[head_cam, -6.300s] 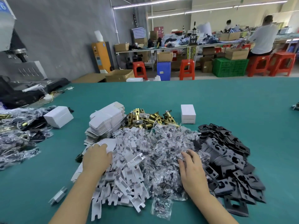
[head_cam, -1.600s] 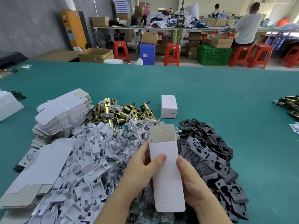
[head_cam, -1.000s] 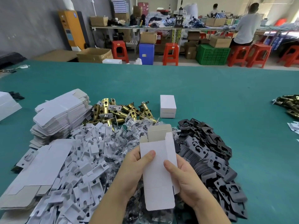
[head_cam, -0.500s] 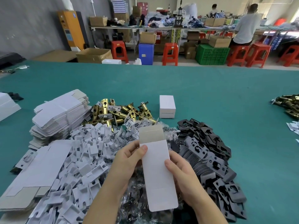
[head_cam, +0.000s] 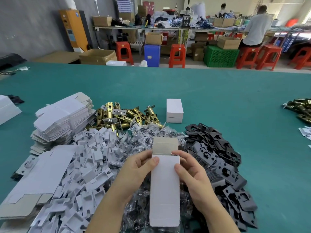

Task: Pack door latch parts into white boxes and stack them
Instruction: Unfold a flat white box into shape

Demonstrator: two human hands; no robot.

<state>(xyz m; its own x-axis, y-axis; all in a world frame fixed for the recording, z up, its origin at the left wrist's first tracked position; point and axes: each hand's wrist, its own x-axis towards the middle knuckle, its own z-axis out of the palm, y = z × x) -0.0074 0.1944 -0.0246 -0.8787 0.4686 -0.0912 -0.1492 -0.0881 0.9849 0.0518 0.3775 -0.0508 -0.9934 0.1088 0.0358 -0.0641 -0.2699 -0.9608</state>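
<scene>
I hold a flat white box blank [head_cam: 165, 190] upright over the parts, its grey inner flap pointing away from me. My left hand [head_cam: 136, 172] grips its left edge, thumb on the front. My right hand [head_cam: 193, 175] grips its right edge. Under my hands lies a heap of small clear bags [head_cam: 143, 137]. White card inserts [head_cam: 90, 169] are piled to the left, black strike plates [head_cam: 217, 158] to the right. Brass latch bolts [head_cam: 121, 115] lie behind, beside a closed white box [head_cam: 174, 110].
A stack of flat box blanks [head_cam: 64, 118] sits at the left, with more blanks [head_cam: 33, 182] nearer me. Another white box [head_cam: 6, 110] is at the far left edge. More brass latches [head_cam: 301, 108] lie at the far right on the green table [head_cam: 218, 98].
Early on, both hands rested on the piles. Since then I picked up a box blank, squeezed it partly open, and flattened it again; my hands have slid up toward its top flap.
</scene>
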